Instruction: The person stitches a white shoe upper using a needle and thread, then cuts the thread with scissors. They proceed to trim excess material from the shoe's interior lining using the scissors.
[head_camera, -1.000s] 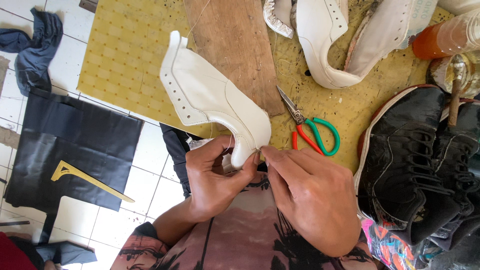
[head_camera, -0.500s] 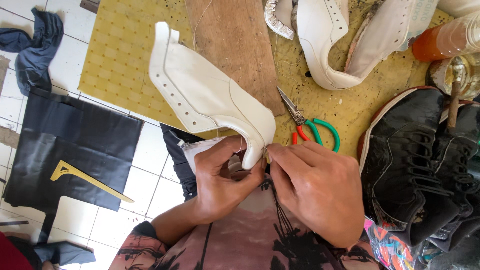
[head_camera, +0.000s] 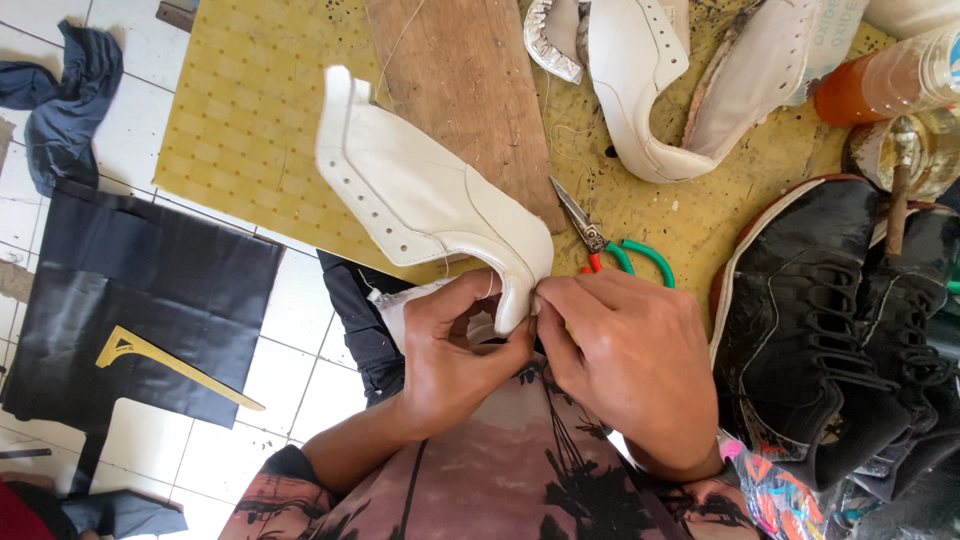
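Note:
A white leather shoe upper (head_camera: 420, 195) with punched eyelet holes is held over the yellow mat (head_camera: 230, 130). My left hand (head_camera: 455, 355) grips its lower edge from below, fingers curled around the leather. My right hand (head_camera: 625, 360) pinches the same edge at the toe end, fingertips pressed against the seam; whether it holds a needle cannot be seen. Both hands meet just above my lap. Green-handled scissors (head_camera: 610, 245) lie on the mat right behind my right hand.
A wooden board (head_camera: 460, 90) lies on the mat. More white uppers (head_camera: 660, 90) sit at the back, black shoes (head_camera: 830, 320) at right, an orange bottle (head_camera: 880, 85) top right. Black sheet material (head_camera: 140, 290) with a yellow tool (head_camera: 165, 360) lies on the tiled floor at left.
The white upper has tilted and shifted slightly left and down. My hands have closed in on its lower edge, the right fingertips now pressed at the seam.

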